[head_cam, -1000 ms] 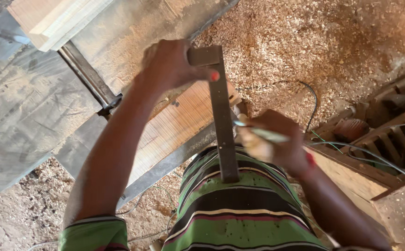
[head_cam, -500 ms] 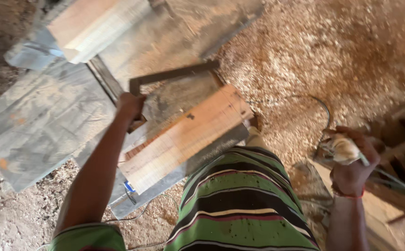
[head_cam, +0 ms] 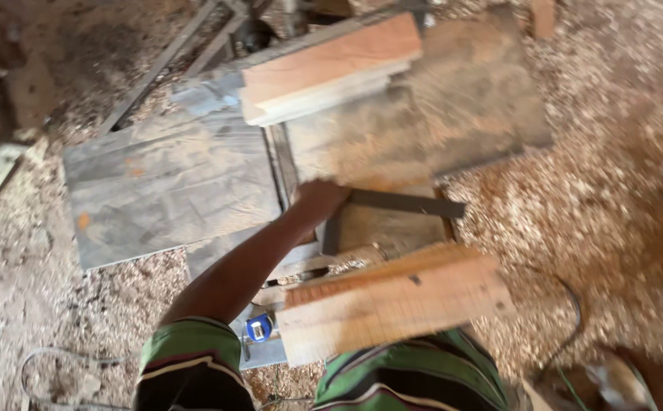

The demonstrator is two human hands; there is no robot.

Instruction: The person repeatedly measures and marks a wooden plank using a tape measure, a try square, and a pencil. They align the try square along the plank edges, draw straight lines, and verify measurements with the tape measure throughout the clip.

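My left hand (head_cam: 321, 199) reaches forward over the bench and grips the corner of a dark metal try square (head_cam: 407, 204). One arm of the square points right and the other runs back toward me. The square lies on a worn board beyond a pale wooden plank (head_cam: 392, 301), which rests across the bench just in front of my striped shirt. My right hand (head_cam: 643, 380) is only a blur at the bottom right corner. I cannot make out what it holds.
A stack of pale planks (head_cam: 331, 68) sits at the far end of the bench. A grey metal table top (head_cam: 167, 183) lies to the left. A blue tape measure (head_cam: 258, 328) rests by my left elbow. Sawdust covers the ground, and a cable (head_cam: 571, 304) curves at the right.
The square has swung from upright in front of me down onto the bench, then further right. My right hand has drawn away to the lower right. The view has tilted forward.
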